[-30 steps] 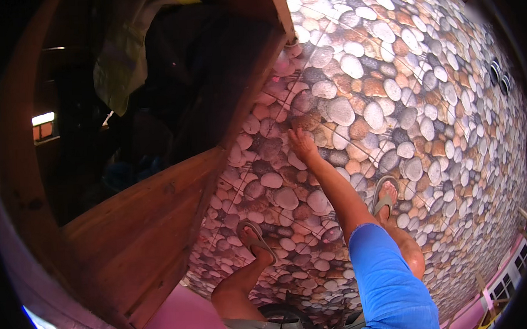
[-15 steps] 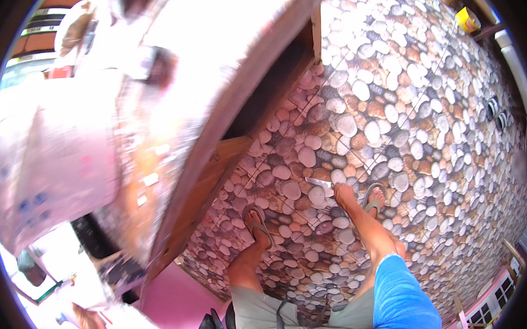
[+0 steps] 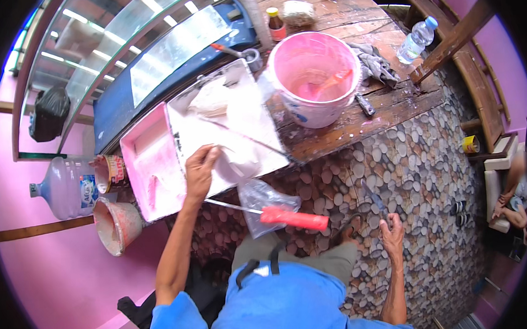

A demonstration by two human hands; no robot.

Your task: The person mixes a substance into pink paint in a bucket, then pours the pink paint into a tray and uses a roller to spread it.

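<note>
My left hand [image 3: 200, 170] is closed in a pinch at the front of the white tray [image 3: 260, 109]. From its fingertips a clear plastic bag [image 3: 266, 205] with white stuff in its upper part appears to hang past the tray's edge. Beside the bag, a paint roller's red handle [image 3: 295, 218] juts out over the floor on its metal rod. Lower right, my right hand [image 3: 391, 235] is closed around a knife [image 3: 375, 199] with a narrow blade, held over the floor with the blade pointing away. A pink paint tray [image 3: 137, 170] adjoins the white tray on the left.
A pink-stained bucket [image 3: 317, 118] stands on the wooden table [image 3: 356, 128] with a water bottle [image 3: 420, 39] farther right. Paint-smeared pails [image 3: 116, 227] and a large water jug [image 3: 70, 187] are at left. At far right a person [image 3: 512, 195] sits.
My view has swung from the floor and table side to the trays and bucket. My right hand still holds the knife, now farther right. My left hand is now over the tray's front edge.
</note>
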